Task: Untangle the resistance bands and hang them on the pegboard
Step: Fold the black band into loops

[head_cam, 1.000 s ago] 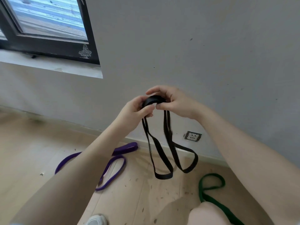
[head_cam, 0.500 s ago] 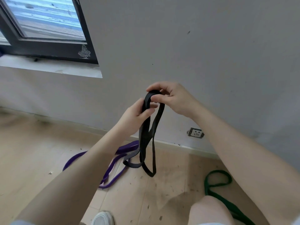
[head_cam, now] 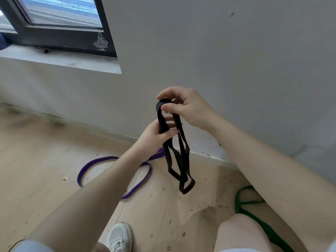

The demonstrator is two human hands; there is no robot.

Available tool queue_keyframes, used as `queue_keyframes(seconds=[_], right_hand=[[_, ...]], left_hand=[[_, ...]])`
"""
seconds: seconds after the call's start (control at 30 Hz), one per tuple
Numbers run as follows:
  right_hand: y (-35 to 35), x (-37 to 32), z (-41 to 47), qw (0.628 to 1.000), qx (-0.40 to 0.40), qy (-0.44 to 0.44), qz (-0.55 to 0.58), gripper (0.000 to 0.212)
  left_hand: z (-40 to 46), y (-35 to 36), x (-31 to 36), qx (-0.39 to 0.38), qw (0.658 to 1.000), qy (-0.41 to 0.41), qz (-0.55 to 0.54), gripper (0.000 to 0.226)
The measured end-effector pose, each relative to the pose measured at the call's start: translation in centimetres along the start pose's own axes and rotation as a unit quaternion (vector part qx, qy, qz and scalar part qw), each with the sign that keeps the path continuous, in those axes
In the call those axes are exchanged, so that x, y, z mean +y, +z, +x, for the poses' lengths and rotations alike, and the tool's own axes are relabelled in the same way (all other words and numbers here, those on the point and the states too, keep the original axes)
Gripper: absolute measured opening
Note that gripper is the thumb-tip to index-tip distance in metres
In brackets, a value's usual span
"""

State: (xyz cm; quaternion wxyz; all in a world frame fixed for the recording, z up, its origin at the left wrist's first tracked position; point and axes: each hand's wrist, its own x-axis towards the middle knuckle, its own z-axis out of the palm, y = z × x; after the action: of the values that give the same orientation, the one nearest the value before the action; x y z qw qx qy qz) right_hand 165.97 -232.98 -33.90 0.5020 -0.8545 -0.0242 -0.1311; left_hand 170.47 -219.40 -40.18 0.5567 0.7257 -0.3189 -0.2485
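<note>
Both hands hold a folded black band above the floor.

A white shoe [head_cam: 119,237] stands nearest. The left hand [head_cam: 154,135] pinches the black band [head_cam: 179,157] just below the right hand [head_cam: 185,108], which grips its top fold; loops dangle. Purple band [head_cam: 116,171] and green band [head_cam: 254,215] lie on the floor [head_cam: 36,160] near the wall.

Three resistance bands total: one black band [head_cam: 179,157] held in air in front of wall [head_cam: 236,60], one purple band [head_cam: 116,176] on floor below wall, one green band [head_cam: 254,215] on floor right. Two hands [head_cam: 189,106] [head_cam: 154,135]. One white shoe [head_cam: 119,237]. One window [head_cam: 60,20] in wall, upper left.
</note>
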Motion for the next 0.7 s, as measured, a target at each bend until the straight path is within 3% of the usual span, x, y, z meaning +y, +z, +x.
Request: queue_keyframes(seconds=[0.2,0.5,0.6,0.7], right_hand=[[0.4,1.3,-0.5,0.993,0.039,0.028,0.109,0.021],[0.4,3.1,-1.4,0.998,0.02,0.041,0.051,0.023],[1.2,3.1,-1.6,0.999,0.011,0.048,-0.006,0.022],[1.6,3.5,-2.1,0.996,0.02,0.08,-0.013,0.032]], left_hand=[[0.6,0.2,-0.1,-0.015,1.0,0.011,0.023,0.029],[-0.1,-2.0,0.0,0.03,0.998,0.046,-0.023,0.027],[0.6,-2.7,1.2,0.03,0.996,0.041,0.074,0.027],[0.8,-3.1,2.0,0.007,0.965,0.038,0.26,0.026]])
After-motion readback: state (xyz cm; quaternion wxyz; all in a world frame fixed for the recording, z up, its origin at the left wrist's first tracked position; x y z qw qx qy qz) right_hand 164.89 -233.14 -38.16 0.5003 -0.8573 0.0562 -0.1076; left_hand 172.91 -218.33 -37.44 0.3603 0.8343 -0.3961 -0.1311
